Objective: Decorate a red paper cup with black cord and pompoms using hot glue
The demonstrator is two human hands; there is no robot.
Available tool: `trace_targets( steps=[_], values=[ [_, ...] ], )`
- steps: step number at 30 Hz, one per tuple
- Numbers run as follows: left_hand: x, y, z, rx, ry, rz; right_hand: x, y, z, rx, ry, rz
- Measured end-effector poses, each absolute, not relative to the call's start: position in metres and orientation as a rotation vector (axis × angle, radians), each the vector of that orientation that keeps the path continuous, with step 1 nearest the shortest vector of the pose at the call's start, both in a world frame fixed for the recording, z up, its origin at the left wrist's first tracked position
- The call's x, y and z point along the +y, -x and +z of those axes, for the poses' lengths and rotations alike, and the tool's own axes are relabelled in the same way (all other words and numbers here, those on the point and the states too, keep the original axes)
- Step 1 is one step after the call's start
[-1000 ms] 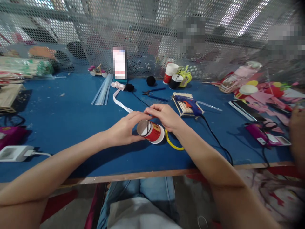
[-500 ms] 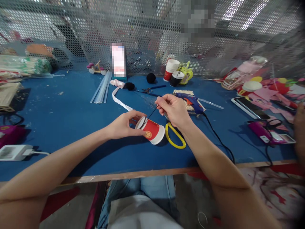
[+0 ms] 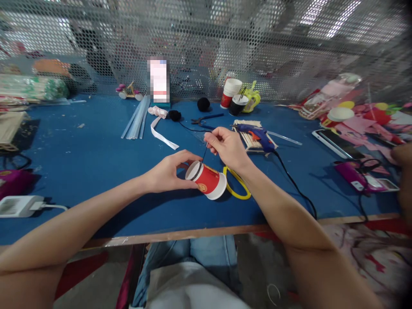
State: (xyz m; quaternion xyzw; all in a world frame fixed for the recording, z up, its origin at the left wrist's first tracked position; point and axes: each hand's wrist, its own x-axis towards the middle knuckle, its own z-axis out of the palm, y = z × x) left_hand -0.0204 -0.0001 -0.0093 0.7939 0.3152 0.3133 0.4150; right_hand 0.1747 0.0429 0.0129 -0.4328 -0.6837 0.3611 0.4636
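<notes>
A red and white paper cup [image 3: 210, 182] lies tilted on its side, its white end toward my left hand [image 3: 170, 171]. My left fingers and thumb hold that end from the left. Black cord [image 3: 196, 172] is wound round the cup near there. From the cup the cord rises to my right hand [image 3: 225, 146], which pinches it above the cup. A black ball of yarn [image 3: 174, 115] lies farther back, with a strand running toward my right hand. Yellow-handled scissors [image 3: 238, 184], partly hidden by my right wrist, rest just right of the cup.
Behind my right hand are a blue glue gun [image 3: 257, 136] on wooden sticks and pliers [image 3: 206, 120]. Stacked cups [image 3: 231, 91], a phone [image 3: 159, 81] and glue sticks [image 3: 138, 120] stand or lie farther back. Another person's hand [image 3: 404, 154] is at the right edge.
The cup has shifted slightly right and toward me, and its cord now stands more upright. My right hand has moved a little left. The white ribbon's end is now uncovered.
</notes>
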Motion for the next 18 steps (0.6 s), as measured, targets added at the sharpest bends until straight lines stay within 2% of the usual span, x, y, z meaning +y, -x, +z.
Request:
trace_targets(
  steps=[18],
  values=[
    [0.001, 0.023, -0.008, 0.742, -2.177, 0.819, 0.049, -0.172, 0.0, -1.911, 1.127, 0.92]
  ],
)
